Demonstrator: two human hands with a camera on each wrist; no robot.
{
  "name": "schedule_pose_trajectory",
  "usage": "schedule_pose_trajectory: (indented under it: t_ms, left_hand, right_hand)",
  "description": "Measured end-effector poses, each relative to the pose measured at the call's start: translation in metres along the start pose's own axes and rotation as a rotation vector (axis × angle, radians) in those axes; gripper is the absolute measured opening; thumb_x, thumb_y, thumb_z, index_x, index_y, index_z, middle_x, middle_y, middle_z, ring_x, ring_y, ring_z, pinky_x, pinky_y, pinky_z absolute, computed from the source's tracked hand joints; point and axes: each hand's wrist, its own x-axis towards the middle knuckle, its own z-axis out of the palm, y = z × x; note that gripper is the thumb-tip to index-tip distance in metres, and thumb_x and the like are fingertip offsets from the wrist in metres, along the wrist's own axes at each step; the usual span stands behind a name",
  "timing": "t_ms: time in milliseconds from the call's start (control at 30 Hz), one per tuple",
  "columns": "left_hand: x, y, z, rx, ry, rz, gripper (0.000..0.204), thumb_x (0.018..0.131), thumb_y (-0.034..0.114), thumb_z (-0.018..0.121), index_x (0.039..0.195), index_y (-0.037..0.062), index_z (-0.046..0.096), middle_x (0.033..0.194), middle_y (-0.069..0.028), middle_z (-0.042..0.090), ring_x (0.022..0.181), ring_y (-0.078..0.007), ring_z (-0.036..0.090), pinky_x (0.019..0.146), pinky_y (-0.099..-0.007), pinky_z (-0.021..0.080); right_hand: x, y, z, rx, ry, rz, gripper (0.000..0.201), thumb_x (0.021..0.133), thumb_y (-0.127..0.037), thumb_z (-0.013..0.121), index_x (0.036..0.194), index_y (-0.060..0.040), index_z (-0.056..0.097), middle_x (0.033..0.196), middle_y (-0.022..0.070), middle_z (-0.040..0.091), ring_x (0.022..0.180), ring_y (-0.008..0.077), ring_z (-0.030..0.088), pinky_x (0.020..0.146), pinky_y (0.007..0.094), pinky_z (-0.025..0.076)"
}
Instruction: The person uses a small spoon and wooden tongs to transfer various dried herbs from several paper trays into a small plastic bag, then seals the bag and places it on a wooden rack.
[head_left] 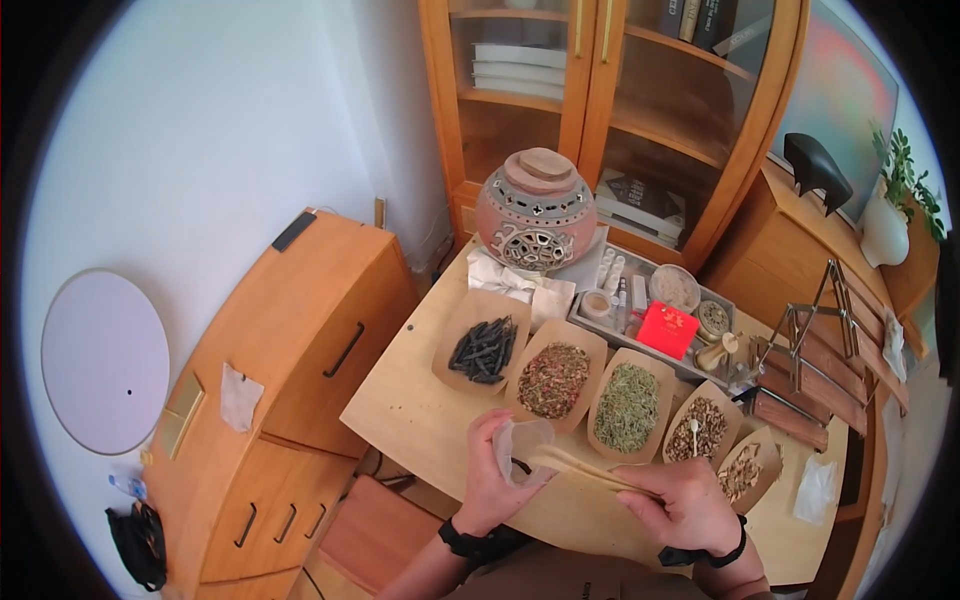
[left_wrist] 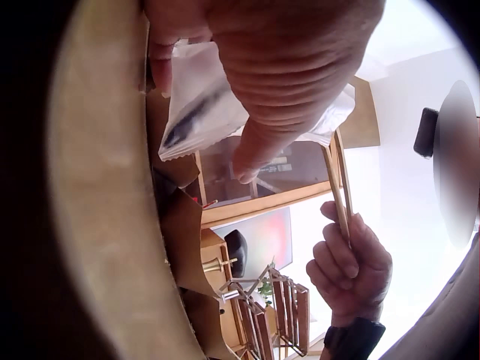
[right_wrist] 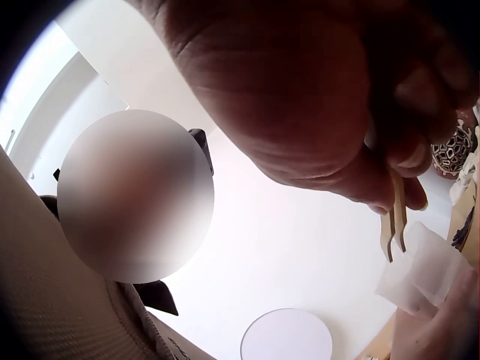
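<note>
My left hand [head_left: 490, 480] holds a small translucent pouch [head_left: 525, 440] with its mouth spread. Something dark shows through the pouch wall in the left wrist view. In my right hand [head_left: 692, 505], thumb and fingers pinch wooden tongs [head_left: 585, 468], whose tips reach the pouch mouth. Beyond the hands runs a row of paper trays: black sticks [head_left: 484, 350], a reddish dried mix [head_left: 553, 380], green dried herb [head_left: 626, 408], brown chopped pieces [head_left: 700, 425] with a small white spoon [head_left: 695, 428], and pale dried chips [head_left: 742, 470].
Behind the trays sits a grey box [head_left: 650, 345] with small jars, vials and a red packet [head_left: 668, 330]. A patterned clay pot [head_left: 538, 215] stands at the back. A folding wooden rack [head_left: 820, 360] and a clear plastic bag [head_left: 815, 490] lie right. Left stands a wooden cabinet [head_left: 300, 330].
</note>
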Motion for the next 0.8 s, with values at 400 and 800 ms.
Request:
schedule_pose_trajectory:
  t_ms: [400,800]
  left_hand:
    - [0.007,-0.015,-0.012,-0.32,-0.1,-0.061,0.089,0.075,0.023,0.101,0.145,0.0054,0.048,0.13,-0.0071,0.06,0.103,-0.0164,0.062,0.089,-0.0329,0.055]
    - [0.007,0.015,-0.012,-0.208,-0.24,-0.147,0.091,0.074,0.028,0.101,0.146,0.0042,0.049,0.137,-0.0088,0.058,0.117,-0.0175,0.061,0.095,-0.0325,0.055]
  right_hand:
    - [0.029,0.014,-0.001,0.087,0.107,0.151,0.026,0.098,-0.005,0.069,0.123,0.0004,0.065,0.071,0.0131,0.067,0.063,0.034,0.069,0.058,0.0415,0.051]
    - [0.121,0.037,0.032,-0.162,0.002,0.014,0.026,0.1,-0.021,0.07,0.122,-0.0081,0.071,0.093,0.0196,0.075,0.087,0.0413,0.072,0.075,0.0506,0.056]
